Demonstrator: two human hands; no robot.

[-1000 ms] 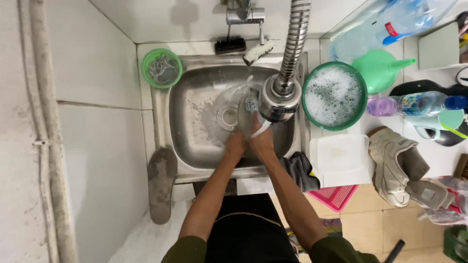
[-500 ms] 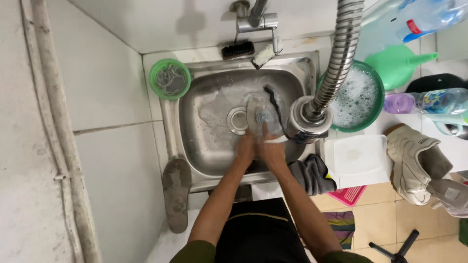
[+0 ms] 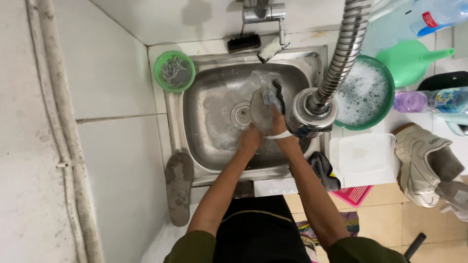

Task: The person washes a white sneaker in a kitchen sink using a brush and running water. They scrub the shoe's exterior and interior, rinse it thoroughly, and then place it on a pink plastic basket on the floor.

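- A shoe [image 3: 265, 104], wet and soapy, is held over the middle of the steel sink [image 3: 204, 131], just beside the drain.
- The shoe's near end is gripped by the left hand [image 3: 250, 140], with the fingers curled around it.
- The right hand [image 3: 280, 127] is closed against the shoe's right side; what is pinched in it cannot be told, as a flexible metal hose [image 3: 341, 53] and its head hang partly in front.
- A small green basket [image 3: 174, 71] is set on the sink's far left corner.
- A brush [image 3: 243, 43] is laid on the ledge behind the sink.
- A green basin [image 3: 366, 92] full of suds is placed to the right of the sink.
- A white shoe [image 3: 421, 163] is seen well apart on the floor to the right.
- An insole [image 3: 179, 187] is propped at the sink's left front edge.
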